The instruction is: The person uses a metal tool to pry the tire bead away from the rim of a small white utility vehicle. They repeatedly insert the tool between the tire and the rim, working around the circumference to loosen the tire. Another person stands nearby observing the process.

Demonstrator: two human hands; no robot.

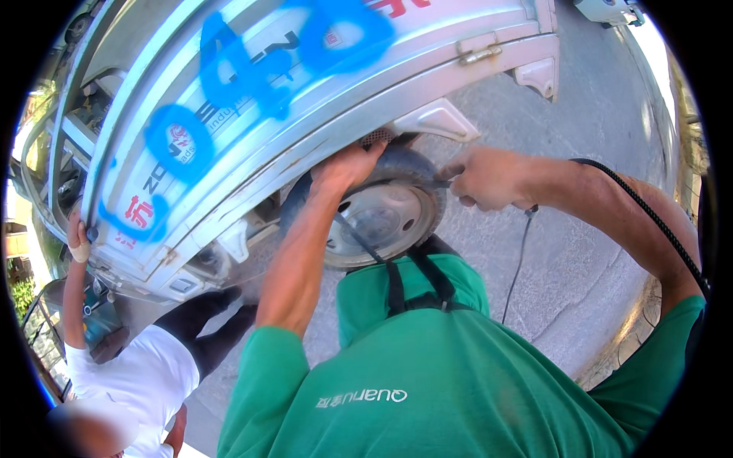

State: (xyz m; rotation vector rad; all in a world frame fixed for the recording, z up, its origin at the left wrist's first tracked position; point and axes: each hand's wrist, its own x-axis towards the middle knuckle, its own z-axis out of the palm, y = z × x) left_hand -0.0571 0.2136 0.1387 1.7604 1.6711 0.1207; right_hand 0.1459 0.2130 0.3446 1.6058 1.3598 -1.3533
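A wheel with a black tyre (421,164) and dull metal rim (374,218) sits below the side panel (321,91) of a silver vehicle with blue paint marks. My left hand (350,165) reaches to the top of the tyre, just under the panel's edge, fingers curled; what they grip is unclear. My right hand (481,179) is closed round a dark flat tool (435,184), whose end meets the tyre at the right of the wheel. A dark bar or strap (357,238) lies across the rim's lower left.
At lower left a co-worker in a white shirt (137,374) has a bandaged hand (78,243) at the vehicle's corner. A cable (515,275) runs down the concrete ground (573,305) on the right. A braided cord (634,198) hangs by my right arm.
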